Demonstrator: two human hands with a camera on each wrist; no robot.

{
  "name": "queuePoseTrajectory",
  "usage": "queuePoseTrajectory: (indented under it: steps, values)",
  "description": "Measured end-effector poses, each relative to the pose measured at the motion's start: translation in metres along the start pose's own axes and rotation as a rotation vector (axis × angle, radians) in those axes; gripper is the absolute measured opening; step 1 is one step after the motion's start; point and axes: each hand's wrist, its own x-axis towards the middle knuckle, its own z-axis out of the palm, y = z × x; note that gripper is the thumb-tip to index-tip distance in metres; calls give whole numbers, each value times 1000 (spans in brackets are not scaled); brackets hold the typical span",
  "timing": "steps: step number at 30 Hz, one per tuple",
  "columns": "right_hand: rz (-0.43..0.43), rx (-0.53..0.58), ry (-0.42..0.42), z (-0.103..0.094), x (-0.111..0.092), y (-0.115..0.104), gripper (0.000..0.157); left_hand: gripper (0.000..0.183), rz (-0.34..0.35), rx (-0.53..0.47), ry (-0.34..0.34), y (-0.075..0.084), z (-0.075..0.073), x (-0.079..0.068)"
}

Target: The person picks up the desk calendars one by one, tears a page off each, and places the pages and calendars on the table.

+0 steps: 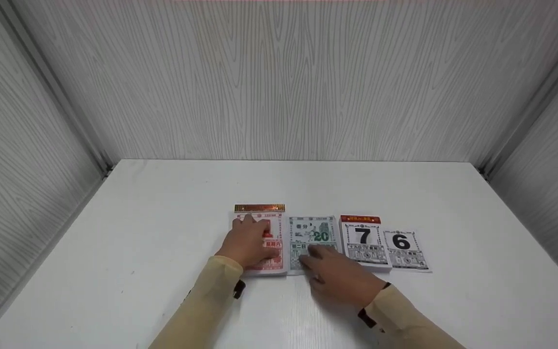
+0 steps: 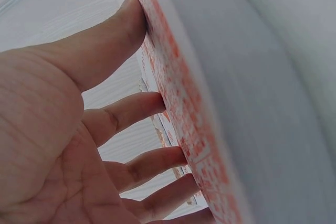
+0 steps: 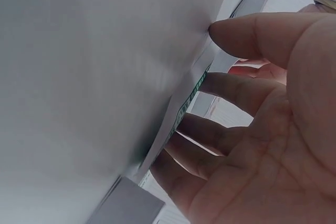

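A thick tear-off calendar pad with red print (image 1: 275,252) and a shiny gold-red top strip lies flat on the white table. My left hand (image 1: 247,242) rests on it, fingers spread; in the left wrist view the thumb and fingertips touch its printed face, with the pad's thick edge (image 2: 247,103) beside them. Right next to it lies a thinner stack of calendar sheets with green print (image 1: 310,228), showing 20. The fingers of my right hand (image 1: 342,276) press on its lower part, and in the right wrist view the thumb (image 3: 236,35) touches the table just off its edge.
To the right lies a calendar pad with a red header and a black 7 (image 1: 364,237). Beside it is a loose sheet with a black 6 (image 1: 401,242). White wood-grain panels (image 1: 279,82) enclose the white table (image 1: 172,194) at the back and both sides.
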Motion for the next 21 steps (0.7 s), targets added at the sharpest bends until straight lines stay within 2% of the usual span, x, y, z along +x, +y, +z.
queuePoseTrajectory:
  steps: [10, 17, 21]
  values:
    - [1, 49, -15, -8, 0, 5, 46, 73, -12, -3, -8, 5, -1, 4]
    - [-3, 89, -4, -12, -1, 11, 42, 66, 36, 35, 27, 11, -6, 1]
    - [6, 101, 35, -16, -4, 11, 42, 59, 62, -2, 69, 8, -13, -4]
